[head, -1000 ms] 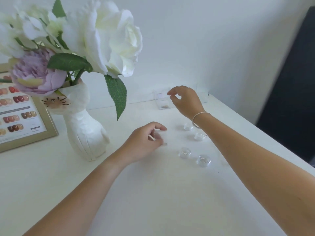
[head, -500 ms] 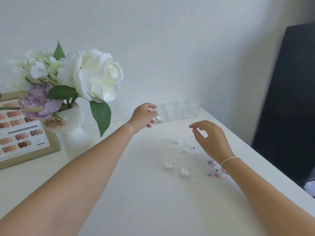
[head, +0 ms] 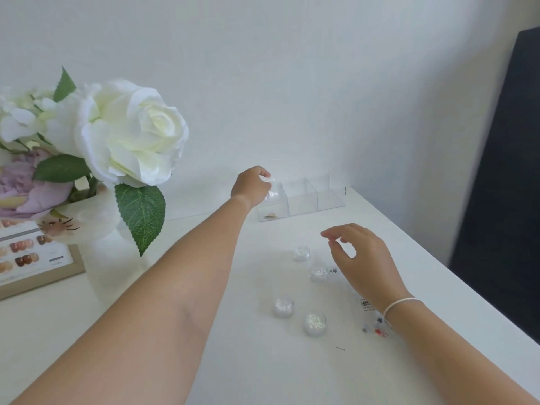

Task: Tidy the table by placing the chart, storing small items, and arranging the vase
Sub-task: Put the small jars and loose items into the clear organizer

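A clear three-compartment box (head: 302, 197) stands against the wall at the table's back. My left hand (head: 250, 185) reaches over its left compartment, pinching a small clear packet (head: 271, 194) of glittery bits. My right hand (head: 361, 257) hovers open above several small clear jars (head: 301, 254) on the white table (head: 233, 361). A white cat-shaped vase (head: 87, 226) with white and purple flowers stands at the left. Behind it, a framed nail colour chart (head: 32, 260) leans at the left edge.
A small packet with a barcode label (head: 366, 304) and tiny coloured beads (head: 377, 330) lies under my right wrist. A dark panel (head: 502, 185) rises beyond the table's right edge. The wall runs close behind the box.
My left hand carried the small packet from the table's middle up to the box's left compartment. My right hand drew back from the box to above the jars.
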